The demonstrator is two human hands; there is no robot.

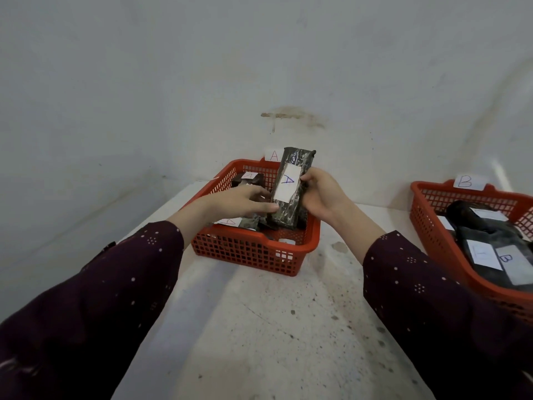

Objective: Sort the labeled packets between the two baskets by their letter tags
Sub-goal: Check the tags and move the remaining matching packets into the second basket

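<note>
A dark shiny packet [291, 168] with a white tag marked A stands upright over the red basket [245, 252] that carries an A label [274, 155] on its far rim. My right hand [323, 194] grips the packet's right edge. My left hand [245, 200] touches its lower left edge with the fingertips. Two other A-tagged packets [248, 179] lie in this basket. At the right, a second red basket [432, 235] with a B label [465, 181] holds several dark packets [484, 226], one tag reading B.
Both baskets sit on a speckled white tabletop [274, 327] against a pale wall [259, 67]. The table's left edge runs diagonally past my left sleeve. Open tabletop lies between the baskets and in front of them.
</note>
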